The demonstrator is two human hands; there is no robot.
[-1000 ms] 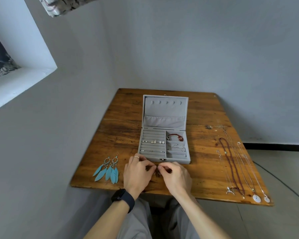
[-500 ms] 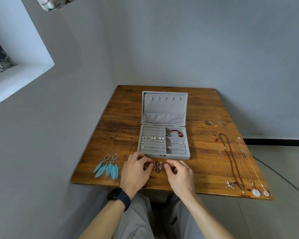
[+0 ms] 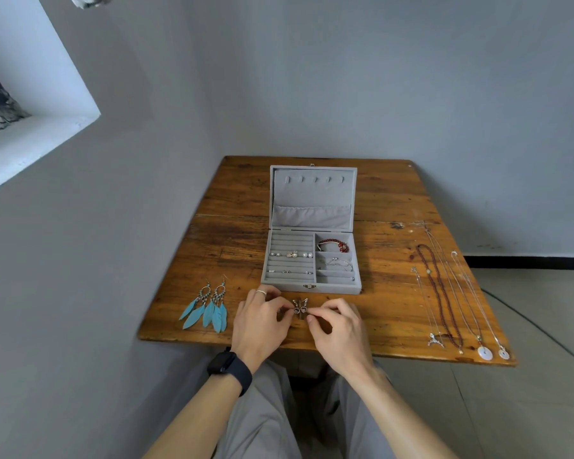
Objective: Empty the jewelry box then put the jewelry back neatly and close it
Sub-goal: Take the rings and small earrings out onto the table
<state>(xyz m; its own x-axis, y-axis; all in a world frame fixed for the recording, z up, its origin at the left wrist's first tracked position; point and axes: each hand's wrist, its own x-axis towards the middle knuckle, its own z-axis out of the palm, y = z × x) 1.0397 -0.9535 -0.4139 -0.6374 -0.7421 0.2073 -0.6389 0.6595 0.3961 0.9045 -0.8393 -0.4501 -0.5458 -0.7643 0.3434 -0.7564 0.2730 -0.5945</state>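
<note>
The grey jewelry box (image 3: pixel 312 288) stands open mid-table, its lid (image 3: pixel 314 193) upright. Inside, several stud earrings (image 3: pixel 292 254) sit in the ring rolls, with a red bracelet (image 3: pixel 333 245) and a silver bracelet (image 3: pixel 340 264) in the right compartments. Just in front of the box a pair of small brown earrings (image 3: pixel 300 307) lies on the table. My left hand (image 3: pixel 262 323) and my right hand (image 3: pixel 340 329) meet at this pair, curled fingertips pinching it from either side. A pair of blue feather earrings (image 3: pixel 207 309) lies to the left.
Several necklaces (image 3: pixel 439 293) lie stretched out in rows along the right side of the wooden table (image 3: pixel 385 313). Grey walls close in on the left and behind. A white window ledge (image 3: pixel 30 140) is at upper left. A cable (image 3: pixel 537 326) runs across the floor on the right.
Half a second ago my hands lay a little apart from the small brown earrings; now both sets of fingertips have closed in on them again. The view has shifted slightly.
</note>
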